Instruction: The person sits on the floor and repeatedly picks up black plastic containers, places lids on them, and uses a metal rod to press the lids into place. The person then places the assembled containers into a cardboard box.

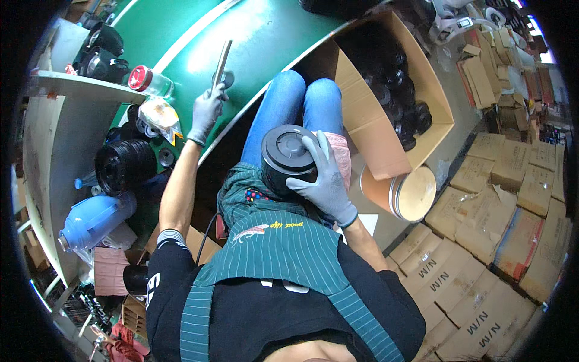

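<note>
My left hand [208, 113] grips a slim tool [222, 61] over the green table [265, 33]; my right hand [325, 176] clasps a black canister [286, 151] on the lap [274, 108]. From here, I judge this steadying; the next move likely calls for bringing the tool across.

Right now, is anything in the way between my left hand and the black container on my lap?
Nothing visible is. From above, the line between your left hand and the black container crosses the table edge and your left leg; your right hand is on the container's right side.
</note>
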Demonstrator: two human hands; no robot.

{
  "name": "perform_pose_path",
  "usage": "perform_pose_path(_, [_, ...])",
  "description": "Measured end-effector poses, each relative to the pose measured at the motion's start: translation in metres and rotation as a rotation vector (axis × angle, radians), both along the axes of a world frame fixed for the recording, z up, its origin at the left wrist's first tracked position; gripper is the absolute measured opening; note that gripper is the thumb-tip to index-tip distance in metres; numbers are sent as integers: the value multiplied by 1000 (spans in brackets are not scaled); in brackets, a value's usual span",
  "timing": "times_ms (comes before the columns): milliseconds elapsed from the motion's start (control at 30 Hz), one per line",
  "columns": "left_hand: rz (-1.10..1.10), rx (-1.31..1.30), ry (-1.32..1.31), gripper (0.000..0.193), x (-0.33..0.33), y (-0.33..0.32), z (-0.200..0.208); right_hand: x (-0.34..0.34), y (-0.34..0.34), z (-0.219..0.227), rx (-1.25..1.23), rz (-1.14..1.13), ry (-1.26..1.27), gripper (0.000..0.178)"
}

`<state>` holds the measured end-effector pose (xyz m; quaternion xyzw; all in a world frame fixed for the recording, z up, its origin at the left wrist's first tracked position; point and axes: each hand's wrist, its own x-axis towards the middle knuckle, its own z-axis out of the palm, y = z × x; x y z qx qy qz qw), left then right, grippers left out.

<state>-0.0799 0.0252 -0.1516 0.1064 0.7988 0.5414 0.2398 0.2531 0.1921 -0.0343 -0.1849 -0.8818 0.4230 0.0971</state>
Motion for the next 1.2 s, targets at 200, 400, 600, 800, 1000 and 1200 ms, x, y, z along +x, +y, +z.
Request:
perform_pose_path(200, [123, -379, 184, 67, 0, -9, -11, -7, 18, 13, -2, -6, 94, 82])
perform_pose_path(400, [-33, -474, 934, 68, 27, -35, 27, -25, 55, 41, -382, -405, 365, 53])
perform_pose_path(600, [-546, 228, 1217, 76, 88, -31, 82, -55, 83, -54, -1455, -491, 512, 36])
perform_pose_path(800, [-263, 212, 1018, 56, 48, 4, 136, -114, 78, -66, -774, -62, 322, 49])
perform_pose_path(1000, [86, -105, 962, 57, -109, 40, 146, -88, 113, -44, -1680, 246, -28, 84])
perform_pose_path(1200, [266, -568, 994, 60, -305, 90, 127, -72, 121, -100, -2240, 283, 218, 82])
